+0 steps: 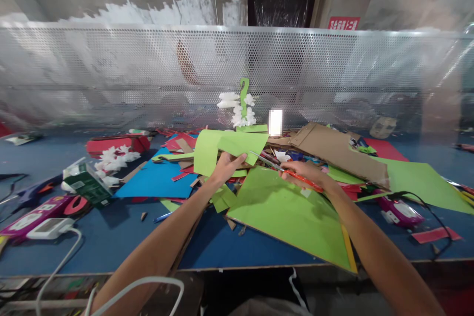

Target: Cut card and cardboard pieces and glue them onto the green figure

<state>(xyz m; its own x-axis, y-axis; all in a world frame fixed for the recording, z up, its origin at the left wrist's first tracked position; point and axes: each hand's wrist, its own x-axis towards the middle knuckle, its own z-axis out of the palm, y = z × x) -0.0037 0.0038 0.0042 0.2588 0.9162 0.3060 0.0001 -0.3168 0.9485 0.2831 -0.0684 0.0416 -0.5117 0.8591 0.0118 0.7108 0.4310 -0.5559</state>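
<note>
My left hand (225, 168) pinches a curled sheet of light green paper (207, 150) near its lower right part. In my right hand (301, 174) is a pair of scissors (307, 183) with orange-red handles, its blades pointing left at the paper's right edge. Whether the blades touch the paper I cannot tell. Below both hands lies a large green board (285, 212). Small green scraps (224, 198) are under my left wrist. A green hook-shaped cutout (244, 94) with white flower-like pieces (242, 117) stands upright behind the paper.
A blue sheet (159, 177), a green box (89, 185) and a magenta power strip (40, 215) are on the left. Brown cardboard (333, 150) and another magenta strip (400, 211) lie on the right. A perforated metal screen (148, 69) runs along the back. A white cable (68, 256) hangs over the front edge.
</note>
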